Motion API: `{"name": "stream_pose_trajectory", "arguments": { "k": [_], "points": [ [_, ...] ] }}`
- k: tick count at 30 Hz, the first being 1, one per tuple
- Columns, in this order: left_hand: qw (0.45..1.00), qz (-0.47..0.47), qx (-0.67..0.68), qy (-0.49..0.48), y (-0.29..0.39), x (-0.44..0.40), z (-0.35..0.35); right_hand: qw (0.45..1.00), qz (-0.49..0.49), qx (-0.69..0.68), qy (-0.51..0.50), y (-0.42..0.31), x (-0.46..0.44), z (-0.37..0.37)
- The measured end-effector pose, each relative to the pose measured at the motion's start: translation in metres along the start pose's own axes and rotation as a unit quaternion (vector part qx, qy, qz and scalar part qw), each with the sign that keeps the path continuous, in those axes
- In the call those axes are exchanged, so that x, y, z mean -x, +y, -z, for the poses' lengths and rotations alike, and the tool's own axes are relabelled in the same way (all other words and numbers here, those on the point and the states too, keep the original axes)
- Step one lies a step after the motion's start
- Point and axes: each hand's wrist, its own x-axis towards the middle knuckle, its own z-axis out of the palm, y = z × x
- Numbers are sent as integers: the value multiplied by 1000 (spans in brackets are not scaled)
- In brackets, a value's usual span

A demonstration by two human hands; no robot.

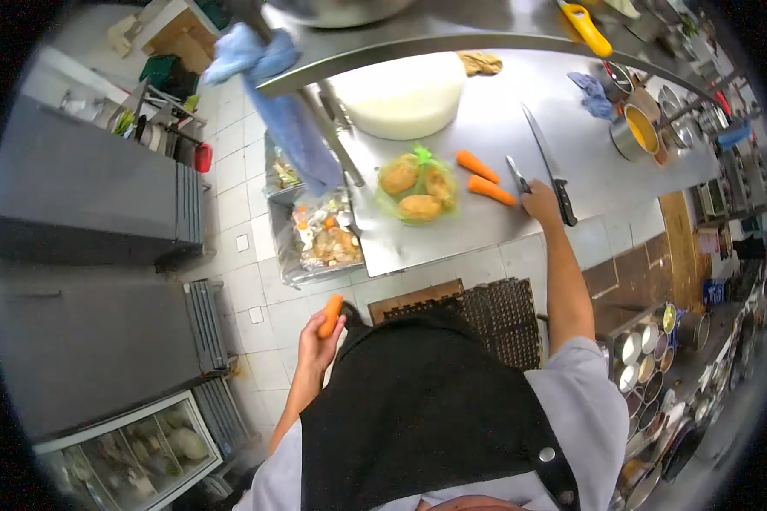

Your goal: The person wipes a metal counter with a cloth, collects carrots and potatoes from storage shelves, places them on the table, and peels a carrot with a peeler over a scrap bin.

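My left hand (318, 339) is closed around an orange carrot (331, 312), held low over the floor in front of my apron. My right hand (540, 204) reaches out to the steel table, its fingers closed at the handle of a small knife (515, 170). Beside that knife lie two more carrots, an upper one (477, 165) and a lower one (491, 190). A large chef's knife (547, 153) rests just right of my right hand, its black handle toward me. Left of the carrots sits a clear green-tinted bag of potatoes (418, 207).
A lined bin (291, 271) with food scraps stands at the table's left edge. A large white round block (400, 95) is at the back. A blue cloth (594, 95) and a pot of orange liquid (632, 134) are at the right. A steel shelf rail (477, 53) crosses above.
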Motion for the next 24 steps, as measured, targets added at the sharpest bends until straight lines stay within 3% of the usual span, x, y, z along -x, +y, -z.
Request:
{"name": "stream_pose_trajectory", "arguments": {
  "k": [1, 4, 6, 10, 14, 17, 20, 24],
  "points": [
    [996, -8, 82, 36, 2, -3, 26, 997, -22, -9, 72, -10, 13, 7],
    [987, 161, -2, -18, 18, -19, 91, 975, -49, -83, 198, 4, 39, -4],
    [991, 114, -53, -53, 39, -22, 92, 924, -136, -324, 153, -20, 62, -5],
    [987, 34, -96, -128, 100, -65, 83, 926, -117, -345, 103, -207, 129, 41],
    [985, 32, -58, -157, 153, -109, 78, 940, 110, -286, 154, -329, 150, -3],
    [984, 7, -57, -168, 180, -113, 55, 959, 150, -238, -31, -426, 169, -19],
    [982, 25, -27, -187, 194, -103, 32, 959, 146, -213, -113, -495, 183, -46],
    [974, 67, 19, -215, 203, -102, 22, 951, 164, -242, -98, -535, 205, -72]
  ]
}}
